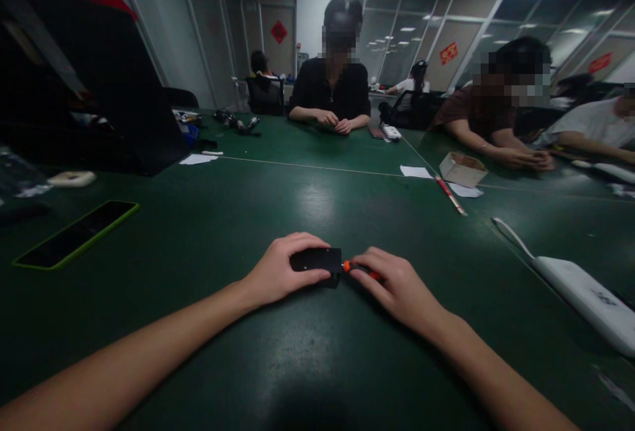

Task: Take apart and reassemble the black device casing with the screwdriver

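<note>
Fingers of my L hand grip a rectangular black block, approx. centre, at or just over the green bench; those of my R hand wrap an orange-and-black screwdriver, shaft aimed at the block's R end (can't tell if the tip's seated). Risk: pushing off-axis could make the tip slip, scratch the block or jab my L thumb. Block's flat-faced, matte; bench top's smooth, a bit glossy; handle's prob. plastic.

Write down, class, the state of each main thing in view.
Black part, held in left hand
Orange-and-black tool, held in right hand, shaft at part's edge
Phone, face up, screen dark
White device, lying flat, on or off unclear
Box, contents unclear
</note>
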Motion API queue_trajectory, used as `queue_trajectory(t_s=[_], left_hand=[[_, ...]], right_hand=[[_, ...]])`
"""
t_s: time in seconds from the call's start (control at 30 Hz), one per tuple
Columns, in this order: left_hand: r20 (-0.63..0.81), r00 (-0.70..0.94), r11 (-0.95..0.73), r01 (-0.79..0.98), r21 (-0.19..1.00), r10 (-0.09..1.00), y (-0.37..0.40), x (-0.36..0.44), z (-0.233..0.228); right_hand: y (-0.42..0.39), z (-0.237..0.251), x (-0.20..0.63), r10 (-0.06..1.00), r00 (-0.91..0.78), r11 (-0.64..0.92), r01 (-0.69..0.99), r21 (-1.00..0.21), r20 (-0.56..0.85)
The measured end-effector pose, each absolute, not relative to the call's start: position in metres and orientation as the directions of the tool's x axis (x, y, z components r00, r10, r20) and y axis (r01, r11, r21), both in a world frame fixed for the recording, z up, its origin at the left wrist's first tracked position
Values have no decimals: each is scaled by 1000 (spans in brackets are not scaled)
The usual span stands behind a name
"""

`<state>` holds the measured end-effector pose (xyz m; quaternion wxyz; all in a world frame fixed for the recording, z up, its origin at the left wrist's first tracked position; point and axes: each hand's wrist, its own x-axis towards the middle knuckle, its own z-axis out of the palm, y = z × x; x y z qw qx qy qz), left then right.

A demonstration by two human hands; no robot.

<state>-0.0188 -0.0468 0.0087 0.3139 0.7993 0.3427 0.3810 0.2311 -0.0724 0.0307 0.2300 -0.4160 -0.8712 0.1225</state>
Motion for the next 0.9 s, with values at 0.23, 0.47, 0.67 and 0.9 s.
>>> queue_trajectory(t_s=[0.23, 0.47, 0.67, 0.9], left_hand=[[388, 585, -613, 249, 750, 712, -49, -22, 9], [403, 592, -616, 210, 759, 698, -48, -23, 8], [384, 602, -610, 223, 761, 700, -48, -23, 8], [419, 598, -631, 195, 751, 683, -48, -24, 7]], right_hand=[[-72, 33, 237, 669, -634, 710, 700, -82, 388], [-71, 27, 226, 596, -662, 737, 676, 17, 454], [-69, 27, 218, 780, -555, 623, 640, -450, 290], [-64, 23, 225, 795, -553, 600, 657, -456, 249]])
